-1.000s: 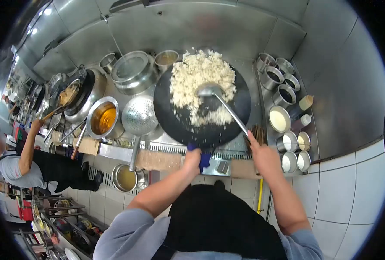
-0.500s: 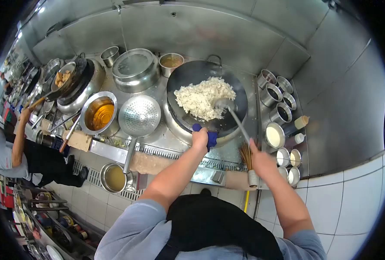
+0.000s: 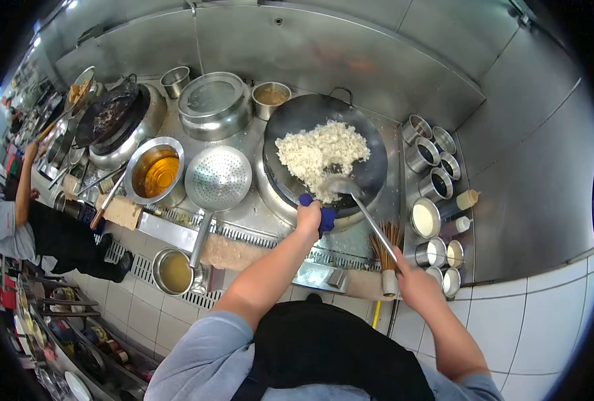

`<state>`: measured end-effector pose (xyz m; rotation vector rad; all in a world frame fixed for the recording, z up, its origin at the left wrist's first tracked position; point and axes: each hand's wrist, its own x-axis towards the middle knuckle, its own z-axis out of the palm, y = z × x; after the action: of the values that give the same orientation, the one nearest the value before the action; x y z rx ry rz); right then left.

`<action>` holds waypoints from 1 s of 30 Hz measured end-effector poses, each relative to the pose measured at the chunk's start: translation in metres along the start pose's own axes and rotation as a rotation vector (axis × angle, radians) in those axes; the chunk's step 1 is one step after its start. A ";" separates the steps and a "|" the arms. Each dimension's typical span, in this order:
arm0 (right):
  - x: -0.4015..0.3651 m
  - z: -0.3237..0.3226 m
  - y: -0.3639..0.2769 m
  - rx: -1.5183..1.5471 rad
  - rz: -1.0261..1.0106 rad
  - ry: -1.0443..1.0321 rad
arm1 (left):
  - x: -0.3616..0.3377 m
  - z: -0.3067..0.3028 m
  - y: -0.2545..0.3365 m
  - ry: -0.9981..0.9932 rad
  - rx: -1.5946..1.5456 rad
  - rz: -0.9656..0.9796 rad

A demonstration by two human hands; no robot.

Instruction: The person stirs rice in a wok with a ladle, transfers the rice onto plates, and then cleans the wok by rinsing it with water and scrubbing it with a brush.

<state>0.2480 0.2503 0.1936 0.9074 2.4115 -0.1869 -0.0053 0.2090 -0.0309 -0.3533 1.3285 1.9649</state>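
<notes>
A dark wok [image 3: 290,120] on the burner holds a heap of white rice [image 3: 324,148]. My left hand [image 3: 308,216] is closed round a dark blue cloth [image 3: 326,221] at the wok's near edge; the part gripped under the cloth is hidden. Closed on the long handle of a metal ladle [image 3: 372,222] is my right hand [image 3: 417,286]. The ladle's bowl rests at the near side of the rice. A bamboo brush [image 3: 387,257] stands just left of my right hand.
Left of the wok lie a perforated strainer [image 3: 218,178], a pot of orange liquid [image 3: 158,175] and a lidded pot [image 3: 213,110]. Seasoning containers [image 3: 425,218] and bottles line the right side. A co-worker [image 3: 43,230] stands at another wok, far left.
The ladle's bowl has moved toward the wok's near edge, and my right hand has drawn back. Rice has spread nearer. The co-worker's strainer has lifted off their wok.
</notes>
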 end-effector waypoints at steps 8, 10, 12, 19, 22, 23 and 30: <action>0.115 0.028 -0.053 0.632 0.040 0.087 | 0.002 -0.001 0.004 -0.043 0.049 -0.025; 0.102 0.034 -0.049 0.324 -0.068 0.160 | -0.010 0.000 0.009 -0.055 0.094 -0.003; 0.064 0.024 -0.026 0.285 -0.102 0.229 | -0.009 -0.001 0.011 -0.061 0.073 -0.011; 0.045 0.062 0.034 0.159 0.037 0.316 | -0.024 -0.013 0.035 -0.267 -0.173 -0.327; 0.003 0.033 0.026 0.306 -0.029 0.262 | 0.022 -0.012 0.029 -0.240 0.077 -0.454; -0.022 0.013 0.022 0.330 0.005 0.198 | 0.008 -0.012 0.019 -0.181 0.042 -0.309; -0.027 0.009 0.021 0.116 -0.066 0.080 | -0.081 -0.003 0.033 -0.069 -0.064 -0.288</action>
<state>0.2822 0.2478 0.2023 0.9033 2.5285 -0.3238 0.0277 0.1658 0.0374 -0.4758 1.1058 1.7645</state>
